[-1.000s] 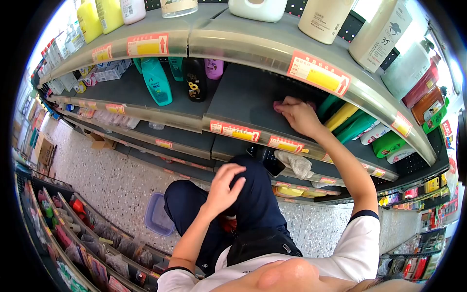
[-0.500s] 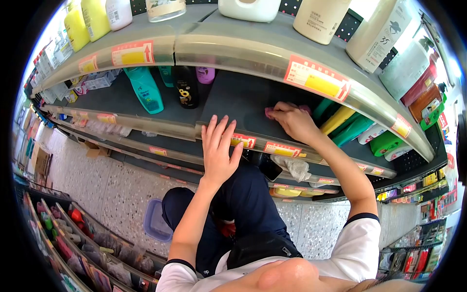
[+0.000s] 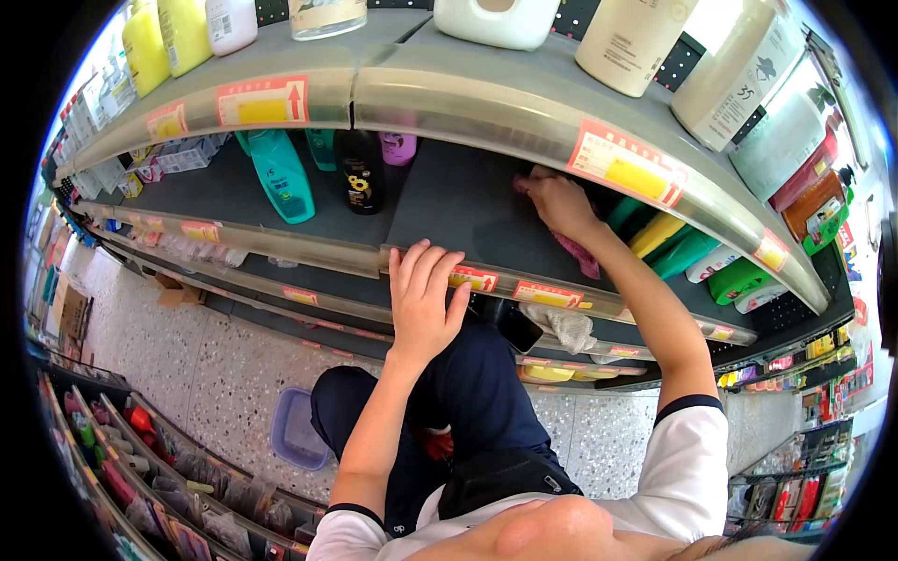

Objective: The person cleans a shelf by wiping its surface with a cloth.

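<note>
Right grip [image 3: 558,202] clutches a cloth [image 3: 576,252]; swinging wide could knock the yellow bottle [image 3: 658,234] near it. Left grip [image 3: 424,307], unclenched, touches the shelf [image 3: 458,201].

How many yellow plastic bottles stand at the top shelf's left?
2: the left yellow bottle, and the right yellow bottle beside a whitish plastic bottle. More may be hidden.

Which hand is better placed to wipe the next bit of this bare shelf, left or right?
Probably the right hand: it grips the pink cloth over the shelf, while the left hand, with no cloth, rests at the front rail.
</note>
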Available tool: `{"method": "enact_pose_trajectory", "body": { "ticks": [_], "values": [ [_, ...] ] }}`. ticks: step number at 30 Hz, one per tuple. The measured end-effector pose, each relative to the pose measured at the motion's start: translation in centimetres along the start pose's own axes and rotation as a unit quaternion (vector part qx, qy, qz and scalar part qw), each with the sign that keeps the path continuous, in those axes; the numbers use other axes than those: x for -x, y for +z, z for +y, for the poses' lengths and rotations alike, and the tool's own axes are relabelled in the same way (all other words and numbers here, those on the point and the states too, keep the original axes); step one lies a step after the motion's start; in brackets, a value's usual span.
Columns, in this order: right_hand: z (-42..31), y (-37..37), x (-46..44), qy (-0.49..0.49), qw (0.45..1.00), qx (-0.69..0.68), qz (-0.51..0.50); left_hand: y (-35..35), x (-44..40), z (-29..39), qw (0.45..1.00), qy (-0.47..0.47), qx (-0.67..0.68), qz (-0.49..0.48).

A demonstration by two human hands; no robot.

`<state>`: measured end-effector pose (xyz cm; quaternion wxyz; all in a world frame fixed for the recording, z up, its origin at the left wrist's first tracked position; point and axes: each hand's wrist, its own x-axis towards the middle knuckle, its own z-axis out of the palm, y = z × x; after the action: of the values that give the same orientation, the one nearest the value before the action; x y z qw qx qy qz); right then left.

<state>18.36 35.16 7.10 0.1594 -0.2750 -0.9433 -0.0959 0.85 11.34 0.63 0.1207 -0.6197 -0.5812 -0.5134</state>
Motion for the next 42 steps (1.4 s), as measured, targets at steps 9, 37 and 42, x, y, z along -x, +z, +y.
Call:
{"method": "enact_pose_trajectory", "body": {
  "ticks": [9, 37, 42],
  "values": [
    [4.4, 4.7, -3.3, 0.005, 0.990, 0.057, 0.127, -0.2, 0.0, -0.1, 1.000, 0.002, 0.000, -0.005],
    [4.3, 4.3, -4.7, 0.041, 0.995, 0.079, 0.044, -0.1, 0.0, 0.1, 1.000, 0.009, -0.011, 0.011],
    [0.8, 1.0, -2.2, 0.055, 0.997, 0.061, -0.008, 0.0, 0.1, 0.0, 1.000, 0.013, -0.009, 0.016]
  ]
}}
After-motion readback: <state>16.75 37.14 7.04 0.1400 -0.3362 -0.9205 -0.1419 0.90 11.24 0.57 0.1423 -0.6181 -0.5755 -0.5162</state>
